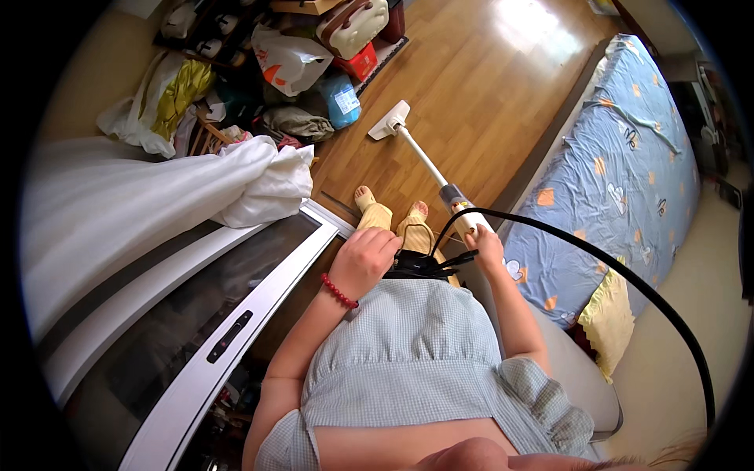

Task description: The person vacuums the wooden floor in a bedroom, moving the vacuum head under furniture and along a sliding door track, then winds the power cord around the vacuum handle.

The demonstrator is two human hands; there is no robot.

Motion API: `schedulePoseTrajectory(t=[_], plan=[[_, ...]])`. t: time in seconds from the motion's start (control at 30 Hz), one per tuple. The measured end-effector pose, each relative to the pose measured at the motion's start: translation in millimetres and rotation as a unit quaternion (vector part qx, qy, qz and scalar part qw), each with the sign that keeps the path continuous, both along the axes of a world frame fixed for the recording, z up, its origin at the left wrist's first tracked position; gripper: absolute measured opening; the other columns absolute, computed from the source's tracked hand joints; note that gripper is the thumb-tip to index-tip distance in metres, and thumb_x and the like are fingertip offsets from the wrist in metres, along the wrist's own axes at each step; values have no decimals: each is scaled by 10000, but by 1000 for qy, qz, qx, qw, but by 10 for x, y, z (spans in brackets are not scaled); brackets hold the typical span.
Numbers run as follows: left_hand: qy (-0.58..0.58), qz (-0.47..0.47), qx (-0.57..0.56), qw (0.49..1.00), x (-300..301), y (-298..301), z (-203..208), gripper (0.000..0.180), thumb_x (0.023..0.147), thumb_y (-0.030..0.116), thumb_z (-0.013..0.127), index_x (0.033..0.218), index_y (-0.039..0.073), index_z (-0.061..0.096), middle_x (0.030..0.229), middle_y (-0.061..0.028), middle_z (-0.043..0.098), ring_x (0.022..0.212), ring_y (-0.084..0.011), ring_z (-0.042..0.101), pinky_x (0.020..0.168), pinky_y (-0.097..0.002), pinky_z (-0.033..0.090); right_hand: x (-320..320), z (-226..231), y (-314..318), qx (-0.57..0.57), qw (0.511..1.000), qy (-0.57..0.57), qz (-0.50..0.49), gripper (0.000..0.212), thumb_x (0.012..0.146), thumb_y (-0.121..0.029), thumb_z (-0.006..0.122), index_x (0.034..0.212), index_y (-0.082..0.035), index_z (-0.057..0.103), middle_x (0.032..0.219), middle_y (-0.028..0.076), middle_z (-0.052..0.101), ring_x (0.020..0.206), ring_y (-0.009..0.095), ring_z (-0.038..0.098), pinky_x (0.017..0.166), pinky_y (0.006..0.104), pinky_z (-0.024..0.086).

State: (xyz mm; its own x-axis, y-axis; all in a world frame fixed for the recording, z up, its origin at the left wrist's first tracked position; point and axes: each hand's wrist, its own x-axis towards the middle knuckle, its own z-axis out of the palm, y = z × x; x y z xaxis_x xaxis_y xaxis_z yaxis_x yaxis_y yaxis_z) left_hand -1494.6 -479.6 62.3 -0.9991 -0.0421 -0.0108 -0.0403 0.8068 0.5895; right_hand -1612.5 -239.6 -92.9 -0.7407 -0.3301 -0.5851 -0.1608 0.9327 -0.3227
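My right hand (pixel 485 245) is closed round the handle end of a white stick vacuum cleaner (pixel 424 161). The vacuum's grey-and-white body lies just ahead of that hand, and its thin tube slants away to the left. At the far end its flat floor head (pixel 388 121) rests on the wooden floor. My left hand (pixel 366 255), with a red bead bracelet (pixel 339 291) at the wrist, is held at my waist with its fingers curled. It is beside a black device with straps (pixel 424 262); whatever its fingers hold is hidden.
At left stands a white-framed glass door (pixel 236 318) with a white curtain (pixel 157 188) over it. Bags (pixel 290 61) and a blue package (pixel 339 100) crowd the far left. A bed with blue bedding (pixel 605 173) is at right. A black cable (pixel 597 251) arcs across the right side.
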Motion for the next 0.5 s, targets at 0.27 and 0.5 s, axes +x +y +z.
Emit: schedulePoseTrajectory(t=[0.27, 0.5], plan=[[136, -32, 31, 990, -97, 170, 145, 213, 711, 46, 553, 922, 20, 567, 954, -88, 563, 898, -220, 546, 811, -364, 429, 0, 404, 401, 36, 998, -7, 42, 259, 700, -263, 593, 863, -64, 563, 747, 173, 586, 718, 332, 574, 624, 412, 444], [181, 13, -19, 983, 120, 162, 21, 238, 704, 1, 513, 934, 11, 568, 929, -97, 576, 822, -242, 563, 760, -355, 468, -424, 495, 817, 30, 930, 210, 301, 228, 707, -216, 552, 900, -96, 569, 621, 121, 587, 594, 294, 585, 550, 416, 450]])
